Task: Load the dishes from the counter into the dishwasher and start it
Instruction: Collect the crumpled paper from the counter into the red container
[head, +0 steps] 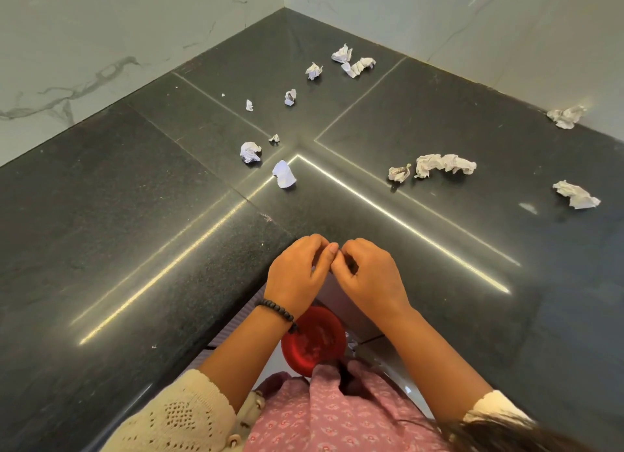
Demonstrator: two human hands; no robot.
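Observation:
No dish and no dishwasher shows in the head view. My left hand (297, 272), with a dark bead bracelet on its wrist, and my right hand (368, 276) hover side by side over the inner corner of the dark granite counter (135, 215). Both have their fingers curled in, and their fingertips touch each other. Nothing shows between the fingers. Directly below my hands, on the floor, stands a round red bin (314, 340) with a few pale scraps inside.
Several crumpled paper balls lie on the L-shaped counter: one near the corner seam (284, 174), one beside it (250, 152), a long twisted one (445, 163), one at the right (577, 194), others toward the back corner (342, 53). Marble walls close in both back sides.

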